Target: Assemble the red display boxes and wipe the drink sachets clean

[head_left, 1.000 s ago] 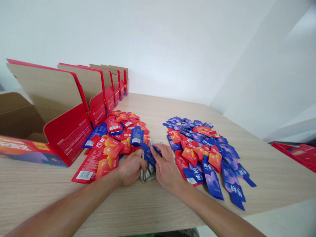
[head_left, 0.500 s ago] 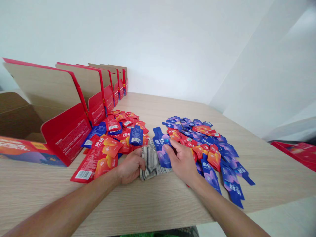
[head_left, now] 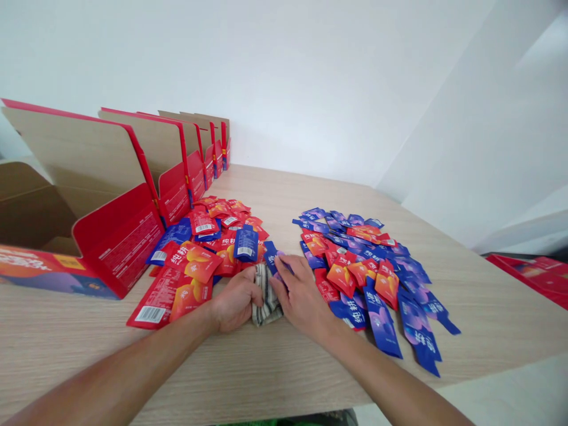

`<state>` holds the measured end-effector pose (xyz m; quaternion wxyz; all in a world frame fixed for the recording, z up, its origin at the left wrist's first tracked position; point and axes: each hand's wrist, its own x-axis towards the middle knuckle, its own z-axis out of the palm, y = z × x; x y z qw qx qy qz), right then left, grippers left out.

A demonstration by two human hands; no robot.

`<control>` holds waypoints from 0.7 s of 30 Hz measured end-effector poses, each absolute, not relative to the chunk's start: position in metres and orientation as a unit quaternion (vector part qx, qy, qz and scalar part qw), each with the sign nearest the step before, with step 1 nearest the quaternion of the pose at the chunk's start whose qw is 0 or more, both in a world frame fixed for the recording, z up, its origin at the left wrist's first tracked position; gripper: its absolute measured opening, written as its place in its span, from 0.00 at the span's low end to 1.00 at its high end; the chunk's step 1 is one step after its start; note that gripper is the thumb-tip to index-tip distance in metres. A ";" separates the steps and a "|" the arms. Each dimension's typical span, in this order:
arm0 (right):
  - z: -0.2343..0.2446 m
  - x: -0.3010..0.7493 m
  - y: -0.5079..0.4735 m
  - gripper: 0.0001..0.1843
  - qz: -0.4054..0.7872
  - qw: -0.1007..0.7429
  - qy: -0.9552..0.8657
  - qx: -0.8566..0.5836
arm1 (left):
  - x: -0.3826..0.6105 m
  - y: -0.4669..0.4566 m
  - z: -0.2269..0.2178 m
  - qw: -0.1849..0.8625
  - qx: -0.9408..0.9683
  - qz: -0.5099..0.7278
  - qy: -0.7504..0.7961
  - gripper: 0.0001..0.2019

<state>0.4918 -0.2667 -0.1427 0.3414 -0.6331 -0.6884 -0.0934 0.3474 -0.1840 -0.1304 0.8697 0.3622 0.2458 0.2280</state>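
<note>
My left hand is closed on a grey striped cloth resting at the front middle of the table. My right hand grips a blue pouch and presses close against the cloth. Only the narrow top of that pouch shows clearly; the hand hides much of the rest. Just beyond my left hand lies a heap of mostly red pouches, with a small blue pouch on its near right side. To the right of my right hand spreads another heap of blue pouches mixed with red pouches.
Several open cardboard boxes with raised lids stand in a row along the table's left side. The wooden table meets a white wall at the back. A red box sits beyond the right edge.
My right hand has moved left with the blue pouch, bringing it against the cloth. The cloth now looks more bunched, and more of the right heap shows. My left hand stays in place.
</note>
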 end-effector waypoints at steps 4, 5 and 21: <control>-0.130 0.486 -0.276 0.30 -0.070 0.279 -0.708 -0.645 | 0.346 -0.183 -0.128 0.868 0.377 0.223 0.235 0.26; -0.128 0.486 -0.278 0.31 -0.060 0.268 -0.711 -0.648 | 0.346 -0.183 -0.127 0.867 0.380 0.219 0.235 0.27; -0.071 0.496 -0.286 0.30 0.028 0.385 -0.689 -0.613 | 0.349 -0.184 -0.130 0.888 0.367 0.207 0.184 0.31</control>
